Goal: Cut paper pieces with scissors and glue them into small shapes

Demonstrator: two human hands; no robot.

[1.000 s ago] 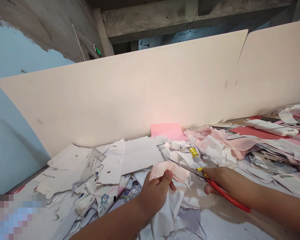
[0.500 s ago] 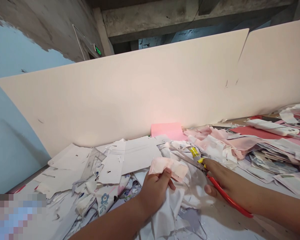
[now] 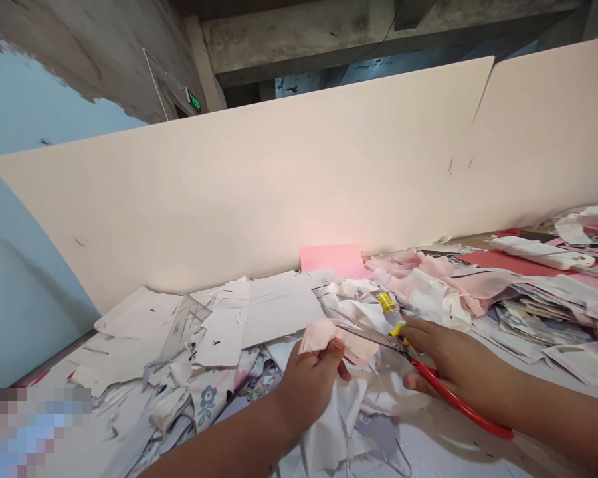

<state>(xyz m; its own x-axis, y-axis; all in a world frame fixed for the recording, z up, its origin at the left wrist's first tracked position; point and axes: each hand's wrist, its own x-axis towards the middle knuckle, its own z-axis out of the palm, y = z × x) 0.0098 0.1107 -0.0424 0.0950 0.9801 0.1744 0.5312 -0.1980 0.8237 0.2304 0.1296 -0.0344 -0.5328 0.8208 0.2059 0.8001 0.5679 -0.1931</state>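
Observation:
Between thumb and fingers, my left hand [image 3: 315,375] pinches a small pale pink piece of fabric [image 3: 319,334], held up over the pile. My right hand [image 3: 446,352] grips a pair of scissors [image 3: 431,378] with red handles and a yellow part near the pivot. Their blades are parted and point left, with one lying across the pink piece. Whether the blades have cut into it I cannot tell. White cloth scraps [image 3: 329,425] lie beneath both hands, and a yellow-labelled roll or tube [image 3: 387,302] sits just behind the blades.
White card sheets [image 3: 279,305] and floral fabric [image 3: 209,392] lie to the left. A pink card [image 3: 331,257] leans at the tall cream board [image 3: 259,192]. Stacked fabric pieces [image 3: 543,315] and a white flat device [image 3: 541,252] are at right.
The scissors in my right hand have moved left, and their blades now reach over the pink piece. My left hand has barely shifted and still holds it.

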